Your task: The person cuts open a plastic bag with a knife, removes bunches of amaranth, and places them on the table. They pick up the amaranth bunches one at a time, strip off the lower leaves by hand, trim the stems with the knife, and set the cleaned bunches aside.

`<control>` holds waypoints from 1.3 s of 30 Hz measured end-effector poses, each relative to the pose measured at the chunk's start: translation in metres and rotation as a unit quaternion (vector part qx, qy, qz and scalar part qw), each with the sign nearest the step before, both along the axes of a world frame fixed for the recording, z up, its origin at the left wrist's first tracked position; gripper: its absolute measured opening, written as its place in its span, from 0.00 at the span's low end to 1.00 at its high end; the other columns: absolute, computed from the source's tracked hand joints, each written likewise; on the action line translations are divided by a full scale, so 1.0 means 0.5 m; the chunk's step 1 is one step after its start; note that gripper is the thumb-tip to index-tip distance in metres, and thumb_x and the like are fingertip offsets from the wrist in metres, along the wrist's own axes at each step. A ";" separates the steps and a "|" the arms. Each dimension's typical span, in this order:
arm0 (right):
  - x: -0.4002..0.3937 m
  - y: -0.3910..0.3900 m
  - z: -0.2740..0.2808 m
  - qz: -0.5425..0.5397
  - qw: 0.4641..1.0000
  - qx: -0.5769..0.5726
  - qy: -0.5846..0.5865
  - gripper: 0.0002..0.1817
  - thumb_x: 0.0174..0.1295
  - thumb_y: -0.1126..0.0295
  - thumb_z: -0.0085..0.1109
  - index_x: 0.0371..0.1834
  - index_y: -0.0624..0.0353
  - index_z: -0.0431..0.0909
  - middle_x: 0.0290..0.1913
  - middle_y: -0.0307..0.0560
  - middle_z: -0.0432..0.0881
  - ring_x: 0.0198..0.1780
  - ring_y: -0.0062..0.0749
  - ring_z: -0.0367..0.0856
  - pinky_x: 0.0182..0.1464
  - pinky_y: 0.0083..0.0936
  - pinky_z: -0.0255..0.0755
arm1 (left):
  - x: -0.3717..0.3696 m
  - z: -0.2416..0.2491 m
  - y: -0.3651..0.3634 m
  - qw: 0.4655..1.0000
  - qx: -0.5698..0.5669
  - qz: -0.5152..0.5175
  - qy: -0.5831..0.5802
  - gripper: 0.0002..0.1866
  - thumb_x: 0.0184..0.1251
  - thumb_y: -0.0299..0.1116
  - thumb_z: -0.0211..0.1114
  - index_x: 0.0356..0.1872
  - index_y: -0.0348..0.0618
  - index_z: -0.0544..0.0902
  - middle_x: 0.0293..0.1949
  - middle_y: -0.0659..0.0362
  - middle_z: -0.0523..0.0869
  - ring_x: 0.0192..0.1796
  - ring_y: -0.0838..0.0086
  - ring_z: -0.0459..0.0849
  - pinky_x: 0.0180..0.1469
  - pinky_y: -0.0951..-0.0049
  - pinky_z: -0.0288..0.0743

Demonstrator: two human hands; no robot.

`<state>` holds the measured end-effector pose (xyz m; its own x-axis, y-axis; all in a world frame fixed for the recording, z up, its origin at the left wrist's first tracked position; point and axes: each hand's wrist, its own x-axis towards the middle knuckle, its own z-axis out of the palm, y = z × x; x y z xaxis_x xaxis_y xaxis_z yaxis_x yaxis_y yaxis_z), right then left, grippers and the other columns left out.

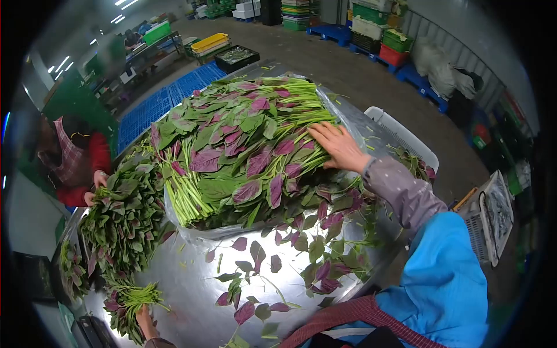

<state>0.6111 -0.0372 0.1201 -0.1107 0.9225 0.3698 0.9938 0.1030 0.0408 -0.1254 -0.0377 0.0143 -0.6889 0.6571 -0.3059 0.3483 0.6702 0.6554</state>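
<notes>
A large heap of green and purple leafy stems lies on clear plastic on the metal table. My right hand rests on the stem ends at the heap's right side, its fingers spread and nothing gripped. At the lower left, my left hand is closed round a small bunch of greens, whose cut stems point right and whose leaves hang to the left. Loose leaves are scattered over the metal between my hands.
A co-worker in red sleeves handles another leafy pile at the left. A white basket stands beyond my right hand. Blue pallets, a black crate and stacked crates are farther back.
</notes>
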 end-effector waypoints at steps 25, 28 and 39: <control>-0.019 -0.022 -0.016 0.010 0.995 0.093 -0.034 0.34 0.36 0.78 0.57 0.54 0.54 0.64 0.39 0.45 0.74 0.36 0.37 0.75 0.34 0.33 0.66 | 0.577 0.137 -0.130 0.870 0.007 -0.392 -0.298 0.16 0.58 0.25 0.58 0.49 0.35 0.73 0.40 0.57 0.80 0.37 0.77 0.78 0.38 0.81 0.72; -0.058 -0.057 0.039 0.007 0.995 0.095 -0.029 0.30 0.36 0.78 0.56 0.51 0.54 0.67 0.30 0.43 0.75 0.31 0.35 0.75 0.32 0.32 0.66 | 0.714 0.109 -0.133 0.783 -0.014 -0.481 -0.394 0.19 0.58 0.22 0.58 0.52 0.34 0.70 0.45 0.54 0.78 0.48 0.73 0.77 0.51 0.77 0.71; -0.178 -0.210 0.000 -0.058 0.986 0.066 0.142 0.27 0.39 0.68 0.62 0.48 0.58 0.71 0.29 0.44 0.77 0.30 0.34 0.77 0.33 0.28 0.68 | 1.120 0.085 -0.077 0.545 0.046 -0.212 -0.810 0.19 0.58 0.36 0.62 0.49 0.44 0.70 0.47 0.60 0.76 0.53 0.70 0.71 0.60 0.63 0.61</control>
